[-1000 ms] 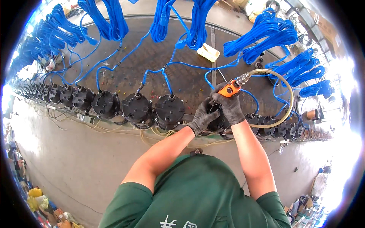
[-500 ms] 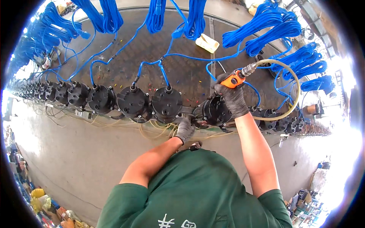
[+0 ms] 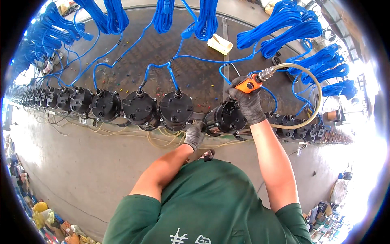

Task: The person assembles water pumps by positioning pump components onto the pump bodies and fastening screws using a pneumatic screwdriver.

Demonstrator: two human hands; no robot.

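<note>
In a grey glove, my right hand (image 3: 250, 101) is closed round an orange air tool (image 3: 248, 84), which a metal coupling joins to a clear yellowish hose (image 3: 318, 94). The tool is above a black round housing (image 3: 226, 118) that leans on its side at the table's near edge; the tool's working end is hidden. My left hand (image 3: 195, 135), also gloved, is at the lower left of that housing with its fingers curled. What those fingers hold, if anything, is hidden. Just left of it stands another black round housing (image 3: 176, 110), with a blue cable rising from its top.
More black housings (image 3: 106, 106) line the table's near edge on both sides. Coiled blue cables (image 3: 280, 24) hang or lie across the far side of the dark table (image 3: 134, 53). A pale yellow block (image 3: 220, 44) and small coloured bits lie there. Loose hoses (image 3: 164, 137) dangle below the edge.
My left hand and the housings to its left appear slightly farther left in the picture. My right hand keeps the air tool in nearly the same place.
</note>
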